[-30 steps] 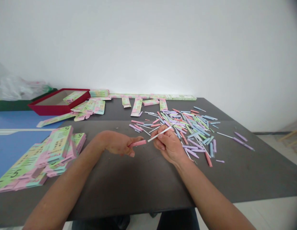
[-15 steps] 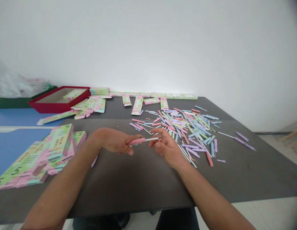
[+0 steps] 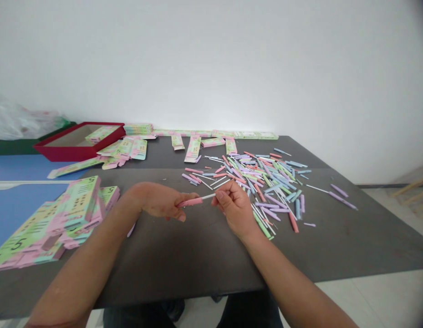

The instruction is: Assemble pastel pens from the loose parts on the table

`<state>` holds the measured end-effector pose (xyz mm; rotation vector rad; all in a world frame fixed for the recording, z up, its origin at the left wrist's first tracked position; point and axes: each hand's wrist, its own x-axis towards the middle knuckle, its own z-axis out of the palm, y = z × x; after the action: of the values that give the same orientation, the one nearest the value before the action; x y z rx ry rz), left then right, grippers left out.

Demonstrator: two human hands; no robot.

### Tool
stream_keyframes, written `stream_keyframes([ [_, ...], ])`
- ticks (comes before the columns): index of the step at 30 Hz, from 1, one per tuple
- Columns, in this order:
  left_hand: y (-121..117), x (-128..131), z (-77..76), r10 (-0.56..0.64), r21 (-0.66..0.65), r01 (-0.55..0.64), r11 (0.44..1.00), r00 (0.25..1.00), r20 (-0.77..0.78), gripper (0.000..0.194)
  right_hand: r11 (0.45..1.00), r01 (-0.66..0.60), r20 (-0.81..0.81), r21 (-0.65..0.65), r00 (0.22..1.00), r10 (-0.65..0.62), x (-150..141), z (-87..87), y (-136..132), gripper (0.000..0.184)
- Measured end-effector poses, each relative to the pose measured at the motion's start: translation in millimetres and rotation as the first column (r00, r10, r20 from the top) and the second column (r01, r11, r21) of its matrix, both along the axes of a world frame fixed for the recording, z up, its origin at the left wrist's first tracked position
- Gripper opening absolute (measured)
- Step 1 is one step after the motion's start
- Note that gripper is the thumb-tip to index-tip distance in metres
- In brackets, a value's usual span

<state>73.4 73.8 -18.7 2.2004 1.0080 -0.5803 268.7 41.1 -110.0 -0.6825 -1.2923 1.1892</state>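
My left hand (image 3: pixel 162 201) is closed around the back of a pink pen barrel (image 3: pixel 193 201), palm turned down. A thin white refill (image 3: pixel 207 197) sticks out of the barrel's right end. My right hand (image 3: pixel 236 208) pinches that refill between thumb and forefinger, so its far tip is hidden. Both hands are raised a little over the dark table (image 3: pixel 184 259). Just beyond my right hand lies a loose heap of pastel pen parts (image 3: pixel 279 180) in pink, purple, blue and green, with white refills among them.
Stacked pastel cartons marked 5 (image 3: pixel 78 205) stand at the left by my forearm. Behind them are a red open box (image 3: pixel 47 150), flattened cartons (image 3: pixel 125 150) and a plastic bag (image 3: pixel 23 123). More cartons line the wall. A purple pen (image 3: pixel 343 200) lies at the right.
My right thumb and forefinger have closed on the refill's outer end, where they were loosely spread before. Less of the refill shows. My left hand keeps its hold on the pink barrel.
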Motion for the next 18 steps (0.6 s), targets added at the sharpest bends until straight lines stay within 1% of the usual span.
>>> stream_keyframes([
  [3, 0.9, -1.0, -0.9, -0.008, 0.009, 0.008, 1.000, 1.000, -0.008, 0.074, 0.999, -0.025, -0.017, -0.031, 1.000, 0.025, -2.4, -1.0, -4.9, 0.018],
  [5, 1.4, -2.8, -0.7, -0.007, 0.007, 0.007, 1.000, 1.000, -0.010, 0.076, 0.995, -0.068, -0.025, -0.068, 0.998, 0.066, -0.5, -2.9, -9.3, 0.030],
  [7, 1.7, -5.7, 0.2, -0.005, 0.021, 0.005, 1.000, 1.000, -0.008, 0.076, 0.992, -0.084, 0.022, -0.095, 0.996, 0.086, 8.9, -5.2, -11.9, 0.042],
  [9, 1.9, -9.1, 1.4, -0.004, 0.047, 0.004, 0.999, 1.000, -0.001, 0.074, 0.994, -0.030, 0.130, -0.103, 0.991, 0.043, 28.5, -7.5, -10.4, 0.042],
  [10, 2.1, -10.7, 1.9, -0.002, 0.060, 0.002, 0.998, 1.000, 0.000, 0.073, 0.995, 0.027, 0.199, -0.093, 0.980, -0.008, 41.7, -8.3, -7.9, 0.038],
  [12, 2.4, -12.5, 2.5, 0.004, 0.076, -0.003, 0.997, 1.000, -0.010, 0.073, 0.982, 0.178, 0.347, -0.063, 0.927, -0.146, 71.4, -9.5, -0.6, 0.030],
  [13, 2.6, -12.8, 2.6, 0.008, 0.079, -0.006, 0.997, 1.000, -0.018, 0.073, 0.968, 0.248, 0.436, -0.033, 0.875, -0.210, 85.7, -9.7, 3.2, 0.025],
  [14, 2.6, -12.5, 2.6, 0.012, 0.078, -0.009, 0.997, 1.000, -0.026, 0.074, 0.953, 0.301, 0.544, 0.008, 0.799, -0.257, 98.2, -9.8, 6.3, 0.020],
  [15, 2.6, -11.8, 2.6, 0.014, 0.077, -0.011, 0.997, 0.999, -0.033, 0.074, 0.946, 0.321, 0.658, 0.054, 0.701, -0.275, 108.0, -9.9, 8.4, 0.016],
  [16, 2.4, -10.8, 2.5, 0.014, 0.077, -0.011, 0.997, 0.999, -0.040, 0.074, 0.948, 0.305, 0.770, 0.087, 0.584, -0.258, 114.5, -10.0, 9.3, 0.013],
  [18, 1.8, -8.4, 2.6, 0.011, 0.079, -0.006, 0.997, 0.998, -0.056, 0.075, 0.969, 0.216, 0.927, 0.119, 0.327, -0.187, 117.5, -10.4, 7.8, 0.012],
])
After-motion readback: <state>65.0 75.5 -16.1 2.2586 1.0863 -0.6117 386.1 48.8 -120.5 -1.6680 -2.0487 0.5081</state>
